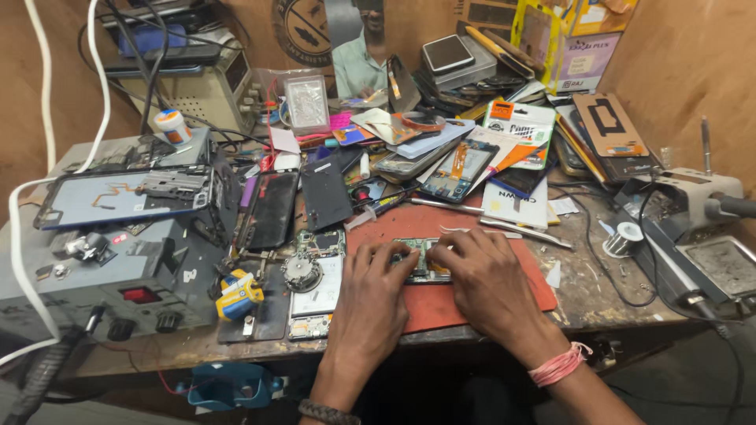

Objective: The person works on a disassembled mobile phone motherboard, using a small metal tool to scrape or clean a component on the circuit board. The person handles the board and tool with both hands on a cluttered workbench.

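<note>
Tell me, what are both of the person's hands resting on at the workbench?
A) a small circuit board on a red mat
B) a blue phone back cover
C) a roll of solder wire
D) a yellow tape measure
A: the left hand and right hand meet with fingertips on a small circuit board lying on the red mat.

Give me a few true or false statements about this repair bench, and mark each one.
1. Both hands rest on a small circuit board on the red mat. True.
2. The right hand holds the tweezers. False: the tweezers lie on the mat, past the fingers.
3. A solder spool sits right of the mat. True.
4. The left hand wears a pink wrist thread. False: the pink thread is on the right wrist.
</note>
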